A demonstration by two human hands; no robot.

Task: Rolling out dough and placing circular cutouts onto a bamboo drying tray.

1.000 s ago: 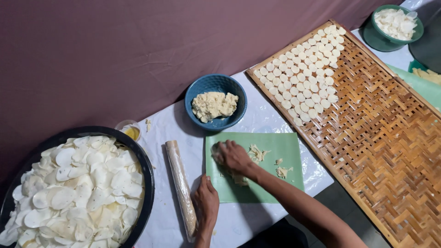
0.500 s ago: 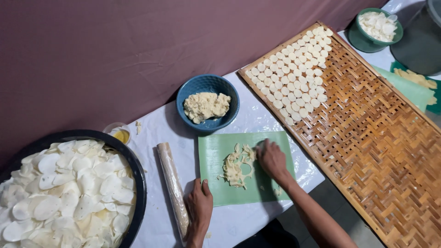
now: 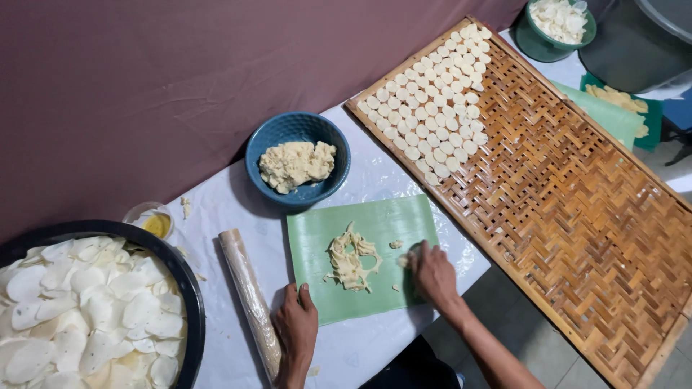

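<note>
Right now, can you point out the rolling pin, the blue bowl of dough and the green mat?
rolling pin (image 3: 250, 302), head view, middle of its wrapped shaft.
blue bowl (image 3: 333, 140), head view, right rim.
green mat (image 3: 317, 238), head view, bare upper-left part.

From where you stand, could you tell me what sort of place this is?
Probably a small home food-making spot, worked low down. A woven bamboo tray holds rows of cut dough discs, a blue bowl holds dough, and a rolling pin lies beside a green sheet.

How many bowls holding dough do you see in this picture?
2. A blue bowl of dough stands above the green sheet, where both hands rest. A green bowl sits at the top right corner, partly cut off; others may lie outside the view.
</note>
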